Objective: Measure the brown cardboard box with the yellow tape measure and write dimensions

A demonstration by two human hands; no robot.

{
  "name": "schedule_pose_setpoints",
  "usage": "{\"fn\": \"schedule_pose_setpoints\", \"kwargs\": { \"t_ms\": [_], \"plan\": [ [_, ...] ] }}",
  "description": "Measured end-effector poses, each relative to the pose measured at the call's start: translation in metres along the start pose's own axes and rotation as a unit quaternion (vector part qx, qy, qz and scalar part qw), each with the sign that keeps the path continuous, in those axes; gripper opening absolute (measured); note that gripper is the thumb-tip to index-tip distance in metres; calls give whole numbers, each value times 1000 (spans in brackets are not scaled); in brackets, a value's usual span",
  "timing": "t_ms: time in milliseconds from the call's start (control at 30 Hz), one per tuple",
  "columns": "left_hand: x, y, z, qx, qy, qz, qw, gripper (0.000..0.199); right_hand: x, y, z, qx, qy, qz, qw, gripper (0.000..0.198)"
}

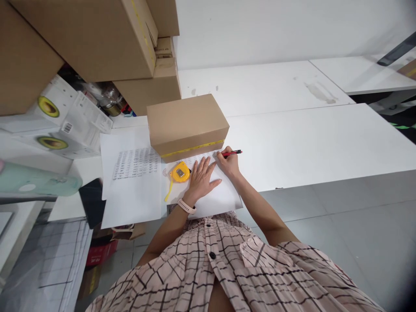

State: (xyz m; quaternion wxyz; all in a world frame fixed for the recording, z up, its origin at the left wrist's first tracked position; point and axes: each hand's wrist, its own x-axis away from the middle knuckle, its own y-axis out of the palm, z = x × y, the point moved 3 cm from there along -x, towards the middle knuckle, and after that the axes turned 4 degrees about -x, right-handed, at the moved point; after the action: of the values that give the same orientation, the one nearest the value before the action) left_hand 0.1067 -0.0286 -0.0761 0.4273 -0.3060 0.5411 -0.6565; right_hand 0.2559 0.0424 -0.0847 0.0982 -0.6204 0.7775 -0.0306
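My right hand [228, 162] is closed around a red and black pen [233, 153], its tip end hidden by the fingers, over the upper right of a paper sheet [224, 197]. Flat on that same sheet lies my left hand [203, 178], fingers spread, holding nothing. Just left of those fingers sits a yellow tape measure [180, 172] with a short bit of its tape out. A closed cardboard box [188, 121] with a yellow tape strip stands behind both hands, covering the sheet's upper edge. Printed sheets [133, 190] lie farther left.
Large cardboard boxes [97, 39] are stacked at the back left. White boxes with avocado pictures [65, 121], a mint green bottle [39, 180] and a dark flat object [92, 203] lie left. The white table [302, 138] stretches right, with its front edge before me.
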Motion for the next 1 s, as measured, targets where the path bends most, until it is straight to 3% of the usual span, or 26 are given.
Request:
{"fn": "schedule_pose_setpoints", "kwargs": {
  "t_ms": [1000],
  "plan": [
    [0, -2, 1, 2, -2, -6, 1000, 72, 0, -2, 0, 0, -11, 10, 1000, 24]
  ]
}}
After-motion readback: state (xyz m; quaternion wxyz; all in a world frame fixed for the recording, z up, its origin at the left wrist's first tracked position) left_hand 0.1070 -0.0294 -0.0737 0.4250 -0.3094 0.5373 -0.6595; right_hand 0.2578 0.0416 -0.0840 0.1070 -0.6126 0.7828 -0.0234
